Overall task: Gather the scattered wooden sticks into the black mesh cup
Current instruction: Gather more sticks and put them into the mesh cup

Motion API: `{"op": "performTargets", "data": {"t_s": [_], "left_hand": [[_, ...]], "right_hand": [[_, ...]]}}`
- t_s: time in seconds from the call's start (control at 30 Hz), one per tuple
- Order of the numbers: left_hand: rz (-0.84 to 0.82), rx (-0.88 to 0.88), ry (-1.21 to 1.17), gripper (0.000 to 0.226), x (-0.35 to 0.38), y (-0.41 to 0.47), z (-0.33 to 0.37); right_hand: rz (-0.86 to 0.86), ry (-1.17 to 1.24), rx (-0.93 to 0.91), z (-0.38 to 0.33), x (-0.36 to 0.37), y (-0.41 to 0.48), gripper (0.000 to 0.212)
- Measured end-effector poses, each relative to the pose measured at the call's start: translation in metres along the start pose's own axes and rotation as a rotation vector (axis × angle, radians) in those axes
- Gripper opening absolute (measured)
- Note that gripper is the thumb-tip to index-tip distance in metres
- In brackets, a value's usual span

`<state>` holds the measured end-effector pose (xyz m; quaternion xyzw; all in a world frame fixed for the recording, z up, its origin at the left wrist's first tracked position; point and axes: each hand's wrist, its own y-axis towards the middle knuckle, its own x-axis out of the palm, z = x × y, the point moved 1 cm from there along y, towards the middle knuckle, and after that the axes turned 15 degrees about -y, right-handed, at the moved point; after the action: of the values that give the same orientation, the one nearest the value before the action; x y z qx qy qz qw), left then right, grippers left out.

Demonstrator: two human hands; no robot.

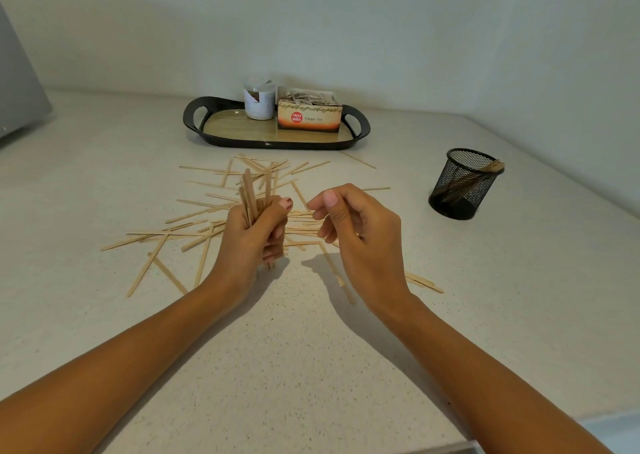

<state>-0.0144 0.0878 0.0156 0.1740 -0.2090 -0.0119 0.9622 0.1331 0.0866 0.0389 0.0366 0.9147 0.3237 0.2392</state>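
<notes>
Now, your left hand (254, 227) grips an upright stick bundle (250, 190), your right hand (353, 232) empty, loosely curled; sticks (194, 213) litter the bench (311, 367) middle. Uneven ends may snag on the mesh cup (462, 185) near the right edge.

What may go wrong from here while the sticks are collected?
The left hand grips a loose, uneven bundle; some may slip out on the way to the cup. The cup stands far right, its sticks leaning on one rim; a push could tip it. One stick lies apart near the tray and may be missed.
</notes>
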Motion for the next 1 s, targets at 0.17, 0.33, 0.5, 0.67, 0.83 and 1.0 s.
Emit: {"op": "performTargets", "data": {"t_s": [0.17, 0.33, 0.5, 0.67, 0.83, 1.0], "left_hand": [[0.026, -0.051, 0.111, 0.045, -0.0003, 0.0001, -0.0032], [0.100, -0.073, 0.095, 0.051, 0.0023, 0.0018, 0.0003], [0.073, 0.019, 0.150, 0.051, 0.0018, 0.0011, 0.0029], [0.020, 0.015, 0.113, 0.047, 0.0012, 0.0015, -0.0027], [0.043, -0.071, 0.139, 0.048, 0.0007, 0.0009, -0.0065], [0.090, -0.050, 0.121, 0.049, 0.0017, 0.0013, -0.0022]], "right_hand": [[-0.026, 0.018, 0.004, -0.0005, 0.0010, -0.0013, 0.025], [-0.035, 0.026, -0.007, -0.0014, 0.0017, -0.0019, 0.024], [-0.040, 0.035, -0.025, -0.0015, 0.0010, -0.0023, 0.025], [-0.043, 0.039, -0.042, -0.0020, 0.0010, -0.0020, 0.023], [-0.044, 0.036, -0.051, -0.0012, 0.0010, -0.0020, 0.025], [-0.034, 0.033, -0.077, -0.0019, 0.0005, -0.0016, 0.025]]}}
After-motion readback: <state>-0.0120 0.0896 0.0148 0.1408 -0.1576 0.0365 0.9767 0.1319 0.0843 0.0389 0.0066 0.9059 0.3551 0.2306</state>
